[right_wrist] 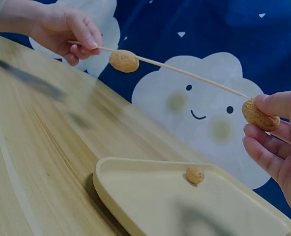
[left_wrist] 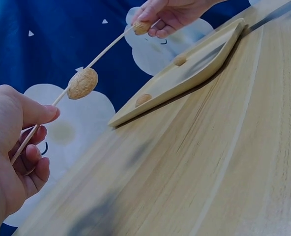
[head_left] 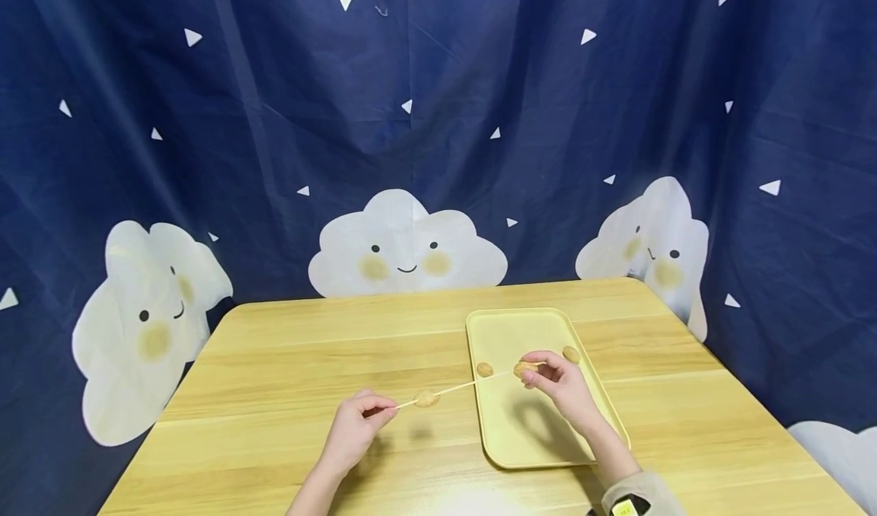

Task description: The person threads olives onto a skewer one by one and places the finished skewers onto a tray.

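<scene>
A: What stands biggest around the fingers?
B: A blue curtain (head_left: 438,59), well beyond them; then a wooden table (head_left: 308,333), beneath them.
A: Any container?
B: A pale yellow tray (head_left: 521,329), under the fingers of the right hand (head_left: 563,392); it holds two loose balls, one ball (head_left: 484,369) to the left of those fingers, another ball (head_left: 571,355) just beyond them to the right.
A: And the grips?
B: The left hand (head_left: 355,426) has thumb and fingers pinched together on a thin stick (left_wrist: 109,48); a brown ball (left_wrist: 82,83) sits on it, near those fingertips; the right fingers are clamped on a held ball (right_wrist: 259,115), above the tray; the stick's far end meets it; how deep, I cannot tell.
</scene>
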Demonstrator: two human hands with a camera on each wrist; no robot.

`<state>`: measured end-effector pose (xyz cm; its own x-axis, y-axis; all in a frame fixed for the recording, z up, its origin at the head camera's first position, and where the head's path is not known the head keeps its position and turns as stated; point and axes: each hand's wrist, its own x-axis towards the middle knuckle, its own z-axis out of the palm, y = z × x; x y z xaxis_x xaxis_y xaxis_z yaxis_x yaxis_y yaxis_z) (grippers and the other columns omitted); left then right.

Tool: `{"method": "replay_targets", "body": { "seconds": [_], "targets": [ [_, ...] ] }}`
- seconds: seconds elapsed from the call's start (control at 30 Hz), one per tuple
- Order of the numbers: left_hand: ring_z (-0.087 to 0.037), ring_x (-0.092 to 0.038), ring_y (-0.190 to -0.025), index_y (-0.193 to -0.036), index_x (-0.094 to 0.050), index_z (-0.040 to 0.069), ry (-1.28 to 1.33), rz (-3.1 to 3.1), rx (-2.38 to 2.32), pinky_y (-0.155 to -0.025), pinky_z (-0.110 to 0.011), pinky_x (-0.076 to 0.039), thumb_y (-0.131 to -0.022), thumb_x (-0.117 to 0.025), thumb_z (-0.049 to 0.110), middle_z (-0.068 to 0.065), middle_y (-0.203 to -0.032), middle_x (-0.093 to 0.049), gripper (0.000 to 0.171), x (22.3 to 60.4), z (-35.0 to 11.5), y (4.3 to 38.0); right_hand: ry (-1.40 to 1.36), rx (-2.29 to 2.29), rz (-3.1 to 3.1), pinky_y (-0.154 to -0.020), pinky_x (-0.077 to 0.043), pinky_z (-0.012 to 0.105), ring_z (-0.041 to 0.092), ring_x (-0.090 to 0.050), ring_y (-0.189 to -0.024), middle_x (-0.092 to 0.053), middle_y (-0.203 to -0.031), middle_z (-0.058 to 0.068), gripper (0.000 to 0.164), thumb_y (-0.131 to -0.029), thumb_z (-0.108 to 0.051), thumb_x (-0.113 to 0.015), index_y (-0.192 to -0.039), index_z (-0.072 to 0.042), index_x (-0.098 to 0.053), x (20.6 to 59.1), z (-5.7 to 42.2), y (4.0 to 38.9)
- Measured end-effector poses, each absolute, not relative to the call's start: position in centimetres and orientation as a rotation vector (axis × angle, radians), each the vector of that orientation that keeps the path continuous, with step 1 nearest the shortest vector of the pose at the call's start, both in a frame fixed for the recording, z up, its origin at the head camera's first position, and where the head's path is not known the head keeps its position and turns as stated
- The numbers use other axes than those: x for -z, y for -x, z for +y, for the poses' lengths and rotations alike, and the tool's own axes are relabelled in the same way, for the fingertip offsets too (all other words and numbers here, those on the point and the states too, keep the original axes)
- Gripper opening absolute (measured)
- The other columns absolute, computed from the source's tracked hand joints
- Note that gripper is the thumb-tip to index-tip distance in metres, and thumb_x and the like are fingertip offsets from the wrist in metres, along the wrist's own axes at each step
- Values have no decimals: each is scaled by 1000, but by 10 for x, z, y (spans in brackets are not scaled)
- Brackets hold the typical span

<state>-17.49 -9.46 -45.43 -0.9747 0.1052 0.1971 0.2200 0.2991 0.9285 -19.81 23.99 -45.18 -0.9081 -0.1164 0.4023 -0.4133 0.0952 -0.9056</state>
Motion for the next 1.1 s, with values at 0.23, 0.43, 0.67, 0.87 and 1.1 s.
{"method": "replay_targets", "body": {
  "seconds": [0.23,0.43,0.67,0.87,1.1],
  "targets": [
    [-10,-49,-69,-81,-71,3,317,-2456,1766,-61,-22,-42,-78,-69,-1,-1,-76,-59,5,457,-96,176,-563,-1922,-2141,-64,-53,31,9,-61,-69,-66,-84,0,25,-83,5,-63,-104,16,-55,451,238,198],
    [-10,-51,-70,-81,-72,4,302,-2478,1741,-62,-21,-45,-78,-70,0,-2,-78,-60,5,458,-97,176,-584,-1938,-2132,-64,-52,27,7,-60,-71,-66,-85,1,26,-82,7,-63,-104,17,-54,450,236,196],
    [-10,-51,-70,-81,-72,3,326,-2496,1726,-62,-21,-45,-78,-70,1,-1,-77,-59,4,457,-97,176,-579,-1887,-2173,-58,-47,20,6,-55,-66,-63,-81,0,25,-78,7,-67,-101,13,-58,451,236,195],
    [-9,-49,-68,-81,-72,1,313,-2461,1775,-61,-20,-43,-77,-71,-1,-1,-75,-58,4,455,-97,173,-665,-1874,-2199,-57,-45,20,6,-55,-66,-64,-82,4,24,-78,5,-68,-100,11,-60,451,237,195],
    [-9,-48,-69,-80,-71,-1,273,-2460,1789,-61,-20,-43,-77,-70,-2,-2,-76,-58,4,453,-95,175,-743,-1890,-2149,-60,-47,20,6,-58,-72,-64,-89,-1,24,-78,8,-67,-99,13,-58,448,236,195]
  ]
}}
